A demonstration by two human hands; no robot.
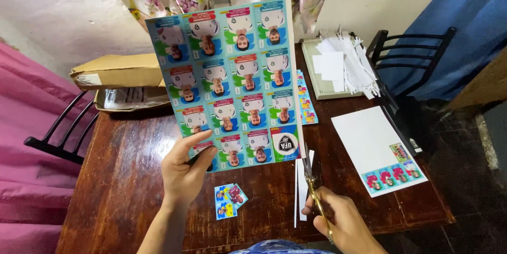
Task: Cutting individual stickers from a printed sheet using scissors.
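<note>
My left hand (185,172) holds up a light-blue printed sheet (232,74) of several small portrait cards by its lower left corner, thumb on the front. My right hand (346,222) grips a pair of scissors (311,180) with gold-coloured handles. The blades point up at the sheet's lower right edge. Thin white paper strips (301,185) lie on the wooden table (127,175) under the scissors. A few cut-out cards (228,200) lie on the table just below my left hand.
A white sheet (369,143) with some stickers at its lower corner lies at right. A grey paper trimmer (325,87) piled with white paper scraps sits at the back. Cardboard boxes (116,72) stand back left. Black chairs (406,53) flank the table.
</note>
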